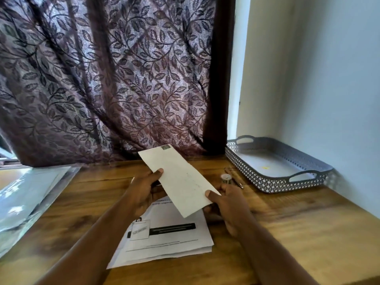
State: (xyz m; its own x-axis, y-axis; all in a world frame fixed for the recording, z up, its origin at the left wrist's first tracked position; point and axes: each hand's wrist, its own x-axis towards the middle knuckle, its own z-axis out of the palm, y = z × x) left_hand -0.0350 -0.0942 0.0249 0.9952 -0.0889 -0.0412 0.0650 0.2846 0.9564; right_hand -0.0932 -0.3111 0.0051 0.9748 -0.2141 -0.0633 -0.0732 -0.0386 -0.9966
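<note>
A long white envelope [178,177] with a small stamp at its far corner is held slanted above the wooden table [287,223]. My left hand [144,192] pinches its left long edge, thumb on top. My right hand [228,204] pinches its near right corner, thumb on top and fingers underneath. Below the envelope lies a stack of printed white papers [166,241] with a black bar and a small card on top.
A grey perforated tray [275,182] with handles stands at the back right by the white wall. A pen [236,179] and a small glass jar [226,178] lie beside it. A leaf-patterned curtain [115,79] hangs behind. Shiny plastic sheets [26,194] cover the left side.
</note>
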